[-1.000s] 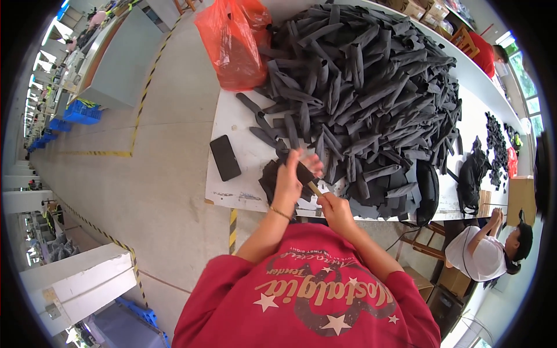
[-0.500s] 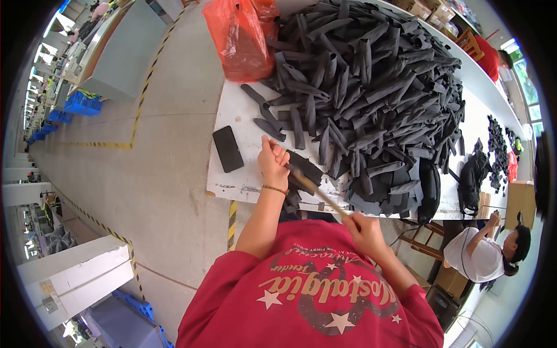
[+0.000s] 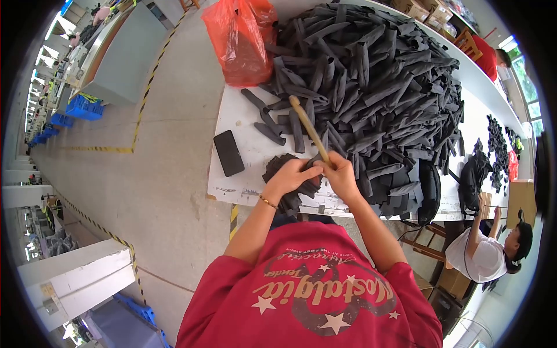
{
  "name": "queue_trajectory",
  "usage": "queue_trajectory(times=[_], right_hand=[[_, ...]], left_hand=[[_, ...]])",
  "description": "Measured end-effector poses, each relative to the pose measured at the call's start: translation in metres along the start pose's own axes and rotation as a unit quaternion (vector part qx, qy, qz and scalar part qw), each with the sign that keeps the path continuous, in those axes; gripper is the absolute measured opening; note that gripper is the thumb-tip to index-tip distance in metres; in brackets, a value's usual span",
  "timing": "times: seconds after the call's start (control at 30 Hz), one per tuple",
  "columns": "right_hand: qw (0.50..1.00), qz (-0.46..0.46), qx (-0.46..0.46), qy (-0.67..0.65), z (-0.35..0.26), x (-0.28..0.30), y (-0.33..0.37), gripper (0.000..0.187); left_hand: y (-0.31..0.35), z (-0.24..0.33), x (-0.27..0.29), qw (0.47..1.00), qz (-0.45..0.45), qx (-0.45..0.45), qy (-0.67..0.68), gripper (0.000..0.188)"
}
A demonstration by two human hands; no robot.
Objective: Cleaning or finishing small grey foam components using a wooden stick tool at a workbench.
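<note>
A light wooden stick (image 3: 308,126) slants away from me over the white table, its far end near the pile of dark fabric tubes. My right hand (image 3: 342,178) is closed round its near end. Beside it, almost touching, my left hand (image 3: 292,178) pinches a dark grey fabric piece (image 3: 313,161) close to the stick; whether the fabric is round the stick I cannot tell. Under and around my left hand lies a stack of dark fabric pieces (image 3: 277,165) at the near table edge. The big pile of dark fabric tubes (image 3: 371,87) spreads beyond my hands.
On the table's left lie a black phone (image 3: 228,153) and a few loose tubes; an orange-red plastic bag (image 3: 239,46) stands at the far left corner. Right of the pile are a black bag (image 3: 474,177) and a person in white (image 3: 478,254). Another person in red sits far right.
The stick has swung from between my hands to pointing away from me. My right hand has moved forward beside the left, which has come back toward me and now pinches fabric.
</note>
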State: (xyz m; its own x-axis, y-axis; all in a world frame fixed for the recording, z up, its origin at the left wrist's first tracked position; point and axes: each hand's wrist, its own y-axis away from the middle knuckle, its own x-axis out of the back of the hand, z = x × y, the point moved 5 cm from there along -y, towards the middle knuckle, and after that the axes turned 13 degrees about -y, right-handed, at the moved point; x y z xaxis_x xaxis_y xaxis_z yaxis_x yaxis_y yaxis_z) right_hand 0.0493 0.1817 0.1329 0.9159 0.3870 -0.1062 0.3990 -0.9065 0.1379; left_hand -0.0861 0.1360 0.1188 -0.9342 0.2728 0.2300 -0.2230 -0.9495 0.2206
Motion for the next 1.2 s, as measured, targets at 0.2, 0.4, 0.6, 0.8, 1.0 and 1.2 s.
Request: queue_trajectory(times=[0.2, 0.4, 0.6, 0.8, 1.0, 1.2], right_hand=[[0.992, 0.096, 0.062, -0.044, -0.04, -0.01, -0.041, 0.02], [0.995, -0.014, 0.005, -0.095, -0.088, 0.011, -0.079, 0.012], [0.989, -0.13, -0.021, -0.065, -0.074, -0.026, -0.046, 0.034], [0.986, -0.084, -0.066, -0.132, -0.056, -0.019, -0.038, 0.036], [0.998, -0.031, 0.015, -0.046, -0.042, -0.025, -0.037, 0.032], [0.999, -0.013, 0.039, 0.014, -0.045, -0.032, -0.037, 0.028]], left_hand=[[0.025, 0.003, -0.046, 0.951, 0.087, 0.073, 0.287, 0.031], [0.066, -0.035, -0.035, 0.958, 0.23, 0.004, 0.173, 0.029], [0.008, 0.025, 0.033, 0.923, 0.254, -0.063, 0.283, 0.014], [0.008, 0.02, 0.031, 0.903, 0.333, -0.045, 0.268, 0.011], [0.007, 0.028, 0.028, 0.918, 0.39, -0.041, 0.057, 0.022], [0.003, 0.01, 0.016, 0.891, 0.393, 0.093, 0.208, 0.028]])
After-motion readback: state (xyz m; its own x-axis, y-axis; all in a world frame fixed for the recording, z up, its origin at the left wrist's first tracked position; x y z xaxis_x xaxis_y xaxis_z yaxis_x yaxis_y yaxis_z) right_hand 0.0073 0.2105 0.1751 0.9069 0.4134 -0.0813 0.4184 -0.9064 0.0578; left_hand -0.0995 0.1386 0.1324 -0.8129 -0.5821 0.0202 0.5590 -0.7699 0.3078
